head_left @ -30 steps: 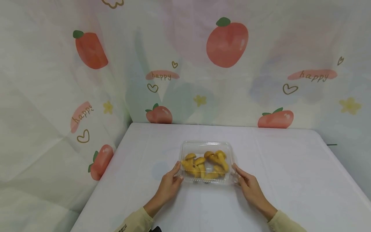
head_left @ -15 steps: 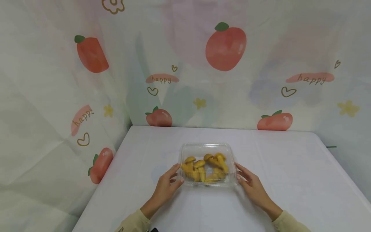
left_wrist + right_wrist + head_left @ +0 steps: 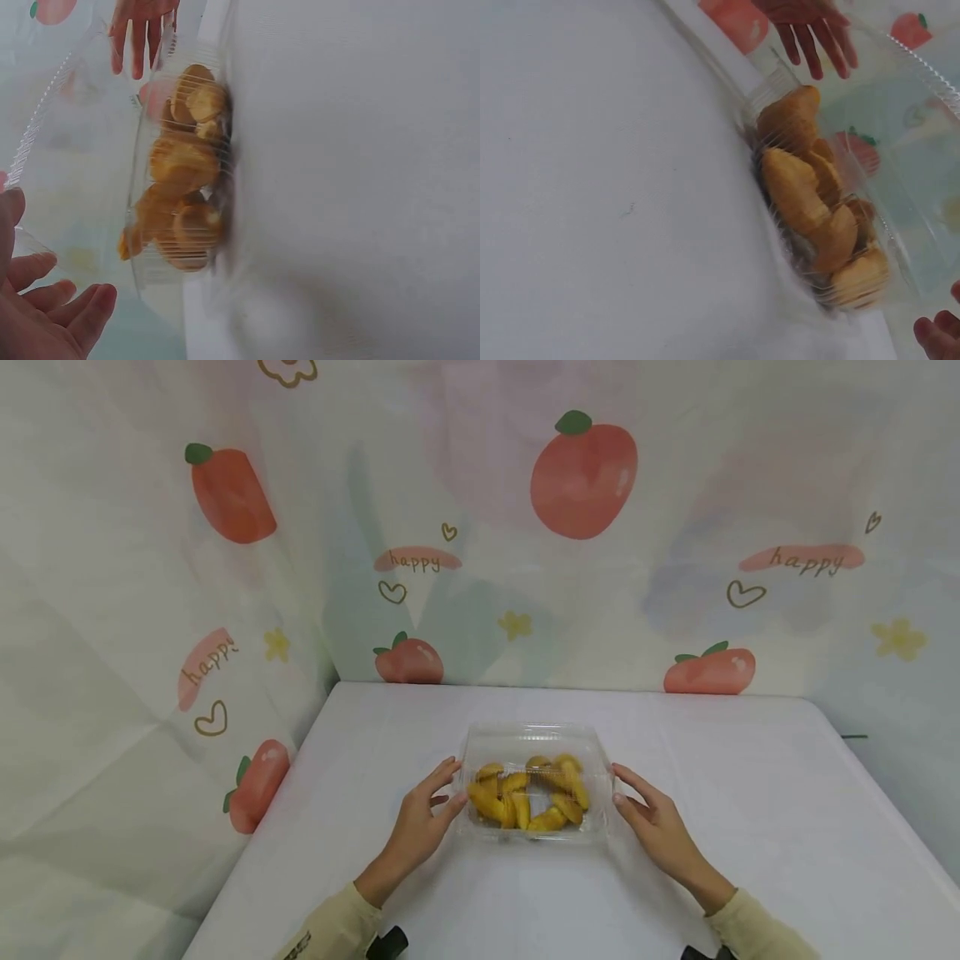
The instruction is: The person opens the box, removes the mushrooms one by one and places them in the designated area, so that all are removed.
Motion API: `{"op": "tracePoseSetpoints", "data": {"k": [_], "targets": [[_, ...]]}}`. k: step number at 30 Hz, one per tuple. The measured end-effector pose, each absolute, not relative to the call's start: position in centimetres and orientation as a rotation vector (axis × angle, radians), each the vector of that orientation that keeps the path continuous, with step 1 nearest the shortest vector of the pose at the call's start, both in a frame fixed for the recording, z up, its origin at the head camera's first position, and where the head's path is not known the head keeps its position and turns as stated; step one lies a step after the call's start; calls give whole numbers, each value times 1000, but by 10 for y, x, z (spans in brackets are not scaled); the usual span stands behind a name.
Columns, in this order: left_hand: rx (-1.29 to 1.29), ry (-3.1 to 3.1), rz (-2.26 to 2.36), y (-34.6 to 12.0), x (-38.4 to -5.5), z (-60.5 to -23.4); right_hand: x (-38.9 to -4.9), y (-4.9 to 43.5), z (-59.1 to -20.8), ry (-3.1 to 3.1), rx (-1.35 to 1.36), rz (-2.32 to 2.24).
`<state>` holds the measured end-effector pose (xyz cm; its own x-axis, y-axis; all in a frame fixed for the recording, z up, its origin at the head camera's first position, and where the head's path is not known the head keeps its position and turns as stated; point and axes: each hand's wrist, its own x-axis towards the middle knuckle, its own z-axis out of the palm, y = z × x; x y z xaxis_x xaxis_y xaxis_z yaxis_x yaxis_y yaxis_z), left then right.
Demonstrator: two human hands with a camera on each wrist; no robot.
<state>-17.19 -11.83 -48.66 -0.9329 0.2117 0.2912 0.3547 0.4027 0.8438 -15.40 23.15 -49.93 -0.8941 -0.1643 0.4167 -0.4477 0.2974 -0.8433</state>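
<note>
A clear plastic clamshell box [image 3: 534, 837] sits on the table with several yellow-brown mushrooms [image 3: 491, 806] inside. Its lid [image 3: 82, 142] stands tilted up, beaded rim raised, hinge on the far side. At the lid's left edge is my left hand [image 3: 416, 822], thumb and forefinger apart and fairly straight, tips right at the plastic. Across from it, my right hand [image 3: 660, 835] touches the right edge likewise, fingers extended. The left wrist view shows my left fingers [image 3: 90, 311] spread beside the lid. Only a few right fingertips [image 3: 934, 337] show low in the right wrist view.
White cloth covers the table [image 3: 540, 902]. A printed fabric backdrop [image 3: 480, 468] with fruit and "happy" drawings rises behind and to the left. A black device [image 3: 387, 942] sits at the left wrist.
The lid's front rim has risen, so the lid tilts up from the box. Both hands have moved up slightly with it, and their fingers look more spread. The mushrooms stay in the box.
</note>
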Motion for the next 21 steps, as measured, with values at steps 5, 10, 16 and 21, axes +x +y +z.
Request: {"op": "tracePoseSetpoints", "data": {"k": [5,10,16,21], "targets": [[-532,-2478,-1583,-119,-175,-478,-156,232,-491,-2304,545,1600],[-522,-2471,-1605,-120,-178,-469,-155,232,-482,-2341,524,1566],[-557,-2486,-1654,-123,-192,-461,-161,232,-474,-2363,505,1551],[-626,-2468,-1777,-126,-204,-459,-170,232,-469,-2371,501,1552]]}}
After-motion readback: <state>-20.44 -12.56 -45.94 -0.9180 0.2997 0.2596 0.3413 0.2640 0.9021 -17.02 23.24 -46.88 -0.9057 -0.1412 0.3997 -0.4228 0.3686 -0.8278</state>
